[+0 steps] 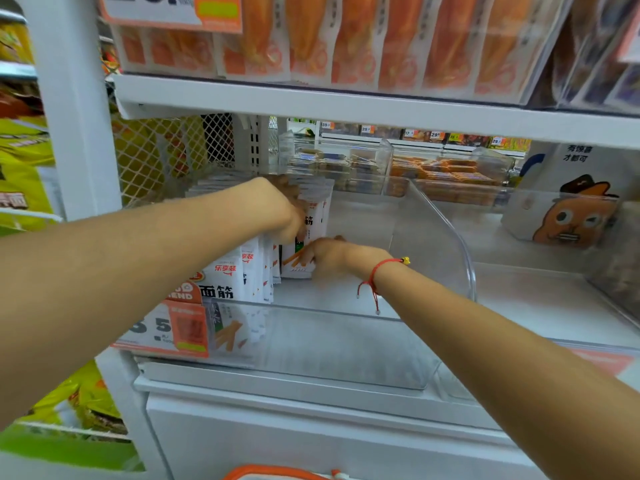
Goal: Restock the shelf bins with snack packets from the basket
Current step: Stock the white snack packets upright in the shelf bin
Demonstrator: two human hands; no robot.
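Observation:
A clear plastic shelf bin [346, 308] sits on the middle shelf. White snack packets [239, 271] with orange sticks printed on them stand in a row along its left side. My left hand [284, 209] reaches into the bin and grips the top of the upright packets at the back of the row. My right hand [325, 254], with a red string bracelet at the wrist, holds the lower edge of the rearmost packet [313, 220]. The right half of the bin holds nothing. An orange basket rim [277, 472] peeks in at the bottom edge.
Orange packets [346, 39] fill the bin on the shelf above. Behind, smaller clear bins [446, 171] hold flat packs. A cartoon-printed box [575, 209] stands right. A white post [72, 109] and mesh panel [166, 154] bound the left; yellow bags [24, 174] hang beyond.

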